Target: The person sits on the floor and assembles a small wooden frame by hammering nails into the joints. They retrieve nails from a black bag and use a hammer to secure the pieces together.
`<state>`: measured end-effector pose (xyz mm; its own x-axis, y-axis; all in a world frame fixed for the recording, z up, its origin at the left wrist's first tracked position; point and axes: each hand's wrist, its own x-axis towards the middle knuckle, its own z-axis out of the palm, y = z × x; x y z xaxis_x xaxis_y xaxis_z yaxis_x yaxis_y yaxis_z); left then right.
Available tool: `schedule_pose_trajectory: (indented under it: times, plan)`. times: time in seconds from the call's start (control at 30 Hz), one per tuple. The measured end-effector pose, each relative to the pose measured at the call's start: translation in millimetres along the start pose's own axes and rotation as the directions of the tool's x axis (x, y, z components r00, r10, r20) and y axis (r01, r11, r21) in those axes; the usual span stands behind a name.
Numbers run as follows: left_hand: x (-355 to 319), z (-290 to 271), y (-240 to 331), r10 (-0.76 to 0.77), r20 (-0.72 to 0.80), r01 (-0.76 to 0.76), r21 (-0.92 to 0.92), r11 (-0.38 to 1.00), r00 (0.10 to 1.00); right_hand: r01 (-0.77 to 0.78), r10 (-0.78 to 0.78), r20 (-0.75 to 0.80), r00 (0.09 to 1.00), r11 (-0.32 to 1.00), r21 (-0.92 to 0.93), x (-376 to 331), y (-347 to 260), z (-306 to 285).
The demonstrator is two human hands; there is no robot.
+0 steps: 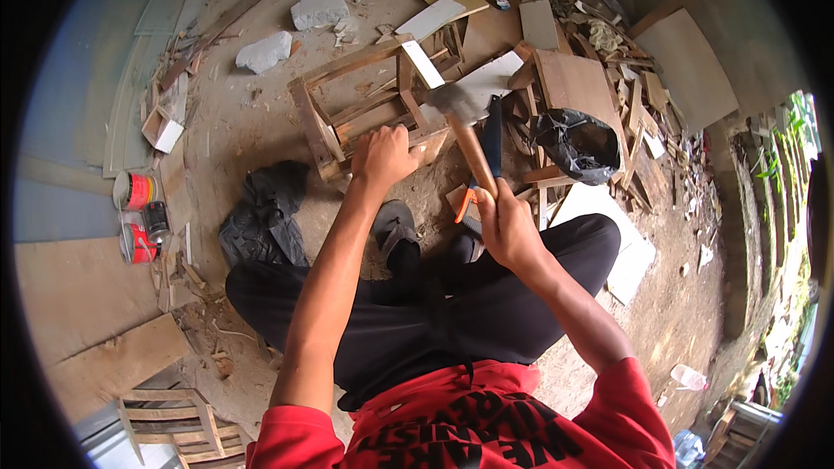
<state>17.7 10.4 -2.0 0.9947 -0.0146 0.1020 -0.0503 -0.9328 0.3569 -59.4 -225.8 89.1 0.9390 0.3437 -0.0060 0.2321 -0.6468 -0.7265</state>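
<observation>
My right hand (511, 230) is wrapped round the wooden handle of a hammer (473, 152). The hammer's grey head, slightly blurred, is raised by the right end of a wooden frame (306, 122). This frame is built of brown slats and lies on the ground in front of my feet. My left hand (384, 156) is closed over the frame's near rail; whether a small piece is also pinched in its fingers is hidden. Just behind the hammer handle, a hand saw (493, 143) with a dark blade and orange-and-black handle leans among the wood.
Right of the frame, a wooden box-like piece (578, 82) carries a black plastic bag (580, 146) beside scattered scrap wood. Another black bag (265, 217) lies left of my legs. Red cans (137, 243) stand far left. Concrete chunks (320, 9) lie beyond the frame.
</observation>
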Motion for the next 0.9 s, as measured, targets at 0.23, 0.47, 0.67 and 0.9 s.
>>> schedule_pose_trajectory:
  times: [0.23, 0.47, 0.67, 0.9]
  plan:
    - [-1.8, -12.4, 13.5, 0.173, -0.134, -0.187, -0.097, 0.978, 0.976, -0.22, 0.24, -0.033, 0.97, 0.928, 0.302, 9.6, 66.8, 5.9]
    - [27.8, -16.7, 42.7, 0.073, 0.169, -0.047, -0.154, 0.987, 0.983, -0.455, 0.579, -0.074, 0.812, 0.706, 0.543, -7.4, 114.6, 19.0]
    - [44.9, -5.5, 40.8, -0.013, 0.264, 0.012, 0.007, 1.0, 0.964, -0.63, 0.626, 0.122, 0.771, 0.719, 0.292, -9.6, 148.0, 29.4]
    - [44.9, -18.4, 36.4, 0.001, 0.141, -0.001, 0.0, 1.0, 0.99, -0.412, 0.407, -0.066, 0.911, 0.895, -0.168, -11.3, 204.1, 70.3]
